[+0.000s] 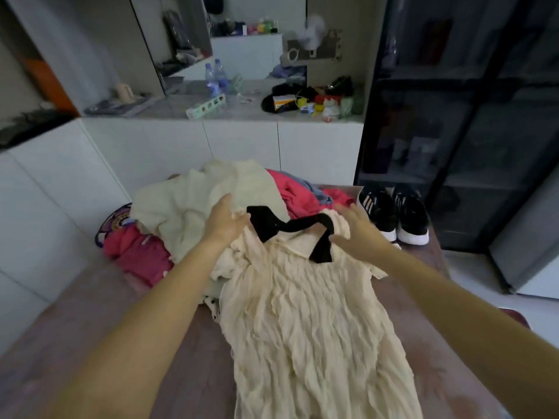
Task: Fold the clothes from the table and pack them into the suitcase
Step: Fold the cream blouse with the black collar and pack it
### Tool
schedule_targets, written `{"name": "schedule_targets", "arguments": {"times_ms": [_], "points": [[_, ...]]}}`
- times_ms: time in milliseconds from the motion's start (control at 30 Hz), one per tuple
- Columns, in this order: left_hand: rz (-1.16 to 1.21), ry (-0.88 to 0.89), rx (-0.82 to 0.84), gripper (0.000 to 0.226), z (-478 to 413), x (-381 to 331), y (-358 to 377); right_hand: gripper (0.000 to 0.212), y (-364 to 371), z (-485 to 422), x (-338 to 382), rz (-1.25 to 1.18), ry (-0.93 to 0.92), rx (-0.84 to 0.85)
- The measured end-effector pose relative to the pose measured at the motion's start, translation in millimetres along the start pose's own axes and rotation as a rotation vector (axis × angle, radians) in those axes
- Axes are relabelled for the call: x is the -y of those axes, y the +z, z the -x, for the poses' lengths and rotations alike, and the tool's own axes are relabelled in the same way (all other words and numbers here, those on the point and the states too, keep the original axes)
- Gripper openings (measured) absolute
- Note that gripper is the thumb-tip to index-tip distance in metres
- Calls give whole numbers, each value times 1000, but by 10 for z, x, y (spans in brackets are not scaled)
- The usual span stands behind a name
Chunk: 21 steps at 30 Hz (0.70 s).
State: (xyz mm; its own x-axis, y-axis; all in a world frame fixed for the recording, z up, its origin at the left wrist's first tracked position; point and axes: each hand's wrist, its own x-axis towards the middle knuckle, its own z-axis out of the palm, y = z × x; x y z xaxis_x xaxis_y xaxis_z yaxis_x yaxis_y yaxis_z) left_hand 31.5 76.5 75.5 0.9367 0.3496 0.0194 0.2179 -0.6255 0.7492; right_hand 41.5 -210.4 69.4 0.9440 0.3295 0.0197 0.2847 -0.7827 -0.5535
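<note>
A cream crinkled dress with a black collar tie lies lengthwise on the brown table, its hem toward me. My left hand holds the dress's left shoulder, fingers curled on the cloth by the black tie. My right hand rests with straight fingers on the right shoulder. Behind the dress is a heap of clothes: a pale cream garment, pink garments and a red one. No suitcase is in view.
A pair of black sneakers stands at the table's far right corner. White cabinets with a cluttered counter run behind the table. A dark glass-door cabinet stands at the right.
</note>
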Motion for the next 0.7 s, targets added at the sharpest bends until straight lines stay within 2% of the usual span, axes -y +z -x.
{"name": "schedule_targets", "arguments": {"times_ms": [67,133,200,267,333,433,467,533,600,633,700], "points": [[-119,50,45,68,221,207,96,72,278,356,-91,80,-4,184],[-212,124,166,58,596,441,200,75,546,790,-235,179,8,358],[-304,213,286,55,1065,715,337,83,805,1226,-404,307,14,446],[-364,187,293,55,1497,1001,476,88,1002,1601,-578,357,136,432],[-305,-26,257,63,1814,1260,583,88,1102,1882,-757,259,331,302],[-79,-332,292,70,2059,1515,709,85,1110,2099,-956,0,602,105],[-24,-383,309,62,2099,1566,751,82,1098,2116,-999,-68,661,98],[1,-425,362,36,2178,1548,812,53,1097,2107,-1030,-109,730,152],[-8,-408,441,33,2257,1473,870,23,1072,2081,-1012,-80,705,235],[1,-379,456,34,2300,1392,876,16,1054,2065,-1018,-98,695,239],[36,-315,425,30,2388,1276,907,11,953,2055,-1029,-274,693,143]]}}
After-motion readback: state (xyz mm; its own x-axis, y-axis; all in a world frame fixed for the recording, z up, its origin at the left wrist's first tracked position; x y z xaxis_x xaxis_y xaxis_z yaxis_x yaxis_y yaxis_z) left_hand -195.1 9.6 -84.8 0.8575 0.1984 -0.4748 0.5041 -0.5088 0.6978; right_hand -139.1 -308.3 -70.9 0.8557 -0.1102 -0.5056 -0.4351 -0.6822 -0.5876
